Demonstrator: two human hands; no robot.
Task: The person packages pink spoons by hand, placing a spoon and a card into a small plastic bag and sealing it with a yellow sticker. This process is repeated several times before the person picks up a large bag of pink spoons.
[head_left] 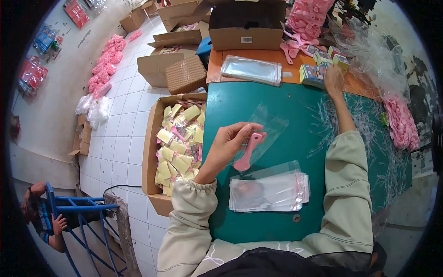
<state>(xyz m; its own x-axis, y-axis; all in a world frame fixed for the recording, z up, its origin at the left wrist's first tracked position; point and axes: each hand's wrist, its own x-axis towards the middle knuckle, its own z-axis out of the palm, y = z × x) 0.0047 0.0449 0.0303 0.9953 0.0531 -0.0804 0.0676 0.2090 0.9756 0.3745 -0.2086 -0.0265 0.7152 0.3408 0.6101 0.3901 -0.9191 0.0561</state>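
Observation:
In the head view my left hand [234, 139] is closed in a pinch on a clear plastic bag [275, 129]. A pink plastic spoon [249, 152] with a hole in its handle hangs just below the fingertips, against the bag; whether it lies inside cannot be told. My right hand [334, 79] reaches to the far right of the table, fingers drawn together at small stacks of printed cards [314, 76]. What those fingers grip is too small to make out. Nearer my body lies a pile of clear resealable bags [267, 191].
Left of the green table [295, 101] stands a carton [150, 171] full of packed bags. Behind are another bag stack [251, 69], an open brown box [247, 37] and pink spoons [307, 21]. Plastic strips [355, 115] litter the right side. A person [44, 217] is beside blue metal bars.

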